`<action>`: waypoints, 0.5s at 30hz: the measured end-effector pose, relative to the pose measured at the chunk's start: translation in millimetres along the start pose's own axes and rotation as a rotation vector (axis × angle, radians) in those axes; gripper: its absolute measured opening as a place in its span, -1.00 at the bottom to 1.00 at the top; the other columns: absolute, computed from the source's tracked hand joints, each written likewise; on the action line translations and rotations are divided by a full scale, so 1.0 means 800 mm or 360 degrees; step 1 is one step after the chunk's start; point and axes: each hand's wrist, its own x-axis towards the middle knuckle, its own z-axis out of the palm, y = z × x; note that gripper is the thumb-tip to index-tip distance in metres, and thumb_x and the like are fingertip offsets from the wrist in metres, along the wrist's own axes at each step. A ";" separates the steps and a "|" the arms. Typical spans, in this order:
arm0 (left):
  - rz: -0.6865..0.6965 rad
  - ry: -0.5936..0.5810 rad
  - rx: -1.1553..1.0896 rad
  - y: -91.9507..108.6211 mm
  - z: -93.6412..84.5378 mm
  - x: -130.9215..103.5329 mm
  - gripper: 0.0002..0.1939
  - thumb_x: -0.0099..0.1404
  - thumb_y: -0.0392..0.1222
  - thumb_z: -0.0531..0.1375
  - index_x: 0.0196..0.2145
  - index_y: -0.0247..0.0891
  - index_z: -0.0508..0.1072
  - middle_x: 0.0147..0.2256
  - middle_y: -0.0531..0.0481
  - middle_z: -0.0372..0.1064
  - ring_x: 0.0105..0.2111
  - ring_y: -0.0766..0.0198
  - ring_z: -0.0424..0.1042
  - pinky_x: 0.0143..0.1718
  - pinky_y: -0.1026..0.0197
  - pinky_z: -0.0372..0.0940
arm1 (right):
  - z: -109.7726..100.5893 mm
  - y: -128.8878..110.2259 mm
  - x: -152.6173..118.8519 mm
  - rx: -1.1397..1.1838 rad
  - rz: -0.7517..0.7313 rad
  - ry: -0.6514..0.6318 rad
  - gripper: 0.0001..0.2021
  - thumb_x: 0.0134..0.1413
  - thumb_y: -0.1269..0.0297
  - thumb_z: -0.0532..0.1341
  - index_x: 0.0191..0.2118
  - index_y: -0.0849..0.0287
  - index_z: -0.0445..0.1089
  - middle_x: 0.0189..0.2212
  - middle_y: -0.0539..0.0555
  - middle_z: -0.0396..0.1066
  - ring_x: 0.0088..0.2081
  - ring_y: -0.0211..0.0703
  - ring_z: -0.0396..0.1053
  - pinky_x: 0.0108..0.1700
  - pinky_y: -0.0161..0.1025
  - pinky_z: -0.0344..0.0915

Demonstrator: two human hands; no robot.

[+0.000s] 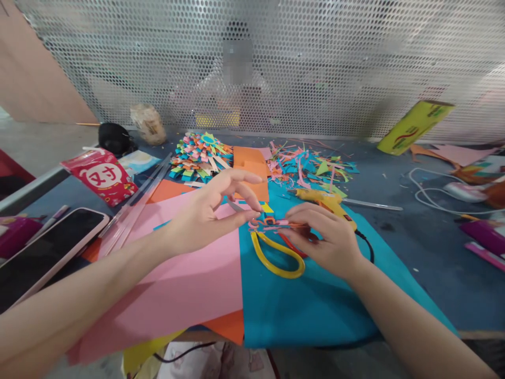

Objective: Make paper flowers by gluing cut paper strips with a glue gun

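We are seeing left hand (202,215) showing narrow pinch, hold unclear; curled paper piece (270,221) sitting between hands, by yellow scissors handle (283,273), probably feeling light, soft, crushable, edges suiting fingertips best; right hand (333,239) gripping its right end.

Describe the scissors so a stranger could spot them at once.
Find the big blue sheet, to the right of the pink one. On its upper left part, in front of the right hand, lie the scissors. Their open yellow handle loop sets them apart from the glue gun, also yellow but solid-bodied.
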 end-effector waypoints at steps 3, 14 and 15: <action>0.0046 -0.0019 0.0000 -0.002 0.000 0.000 -0.62 0.19 -0.32 0.22 -0.04 -0.20 0.25 -0.34 0.05 0.42 -0.25 0.29 0.43 -0.20 0.20 0.26 | 0.002 0.001 0.000 0.0001 0.0019 -0.0019 -0.92 0.09 0.39 0.21 -0.36 0.13 0.28 -0.44 0.01 0.41 -0.48 -0.29 0.37 -0.49 -0.35 0.33; 0.0049 -0.0011 0.0220 -0.006 0.007 -0.002 -0.60 0.17 -0.38 0.20 -0.04 -0.27 0.23 -0.30 0.01 0.39 -0.25 0.32 0.42 -0.20 0.23 0.32 | 0.005 0.001 -0.002 0.0088 0.0121 -0.0092 -0.92 0.09 0.36 0.22 -0.38 0.16 0.28 -0.45 0.04 0.38 -0.51 -0.31 0.30 -0.55 -0.38 0.24; 0.0059 -0.0004 0.0228 -0.007 0.007 -0.002 -0.60 0.17 -0.38 0.20 -0.04 -0.27 0.24 -0.31 0.02 0.39 -0.25 0.33 0.41 -0.19 0.24 0.33 | 0.006 0.001 -0.003 0.0102 0.0124 -0.0100 -0.92 0.09 0.36 0.22 -0.38 0.16 0.28 -0.45 0.04 0.38 -0.51 -0.32 0.29 -0.56 -0.38 0.24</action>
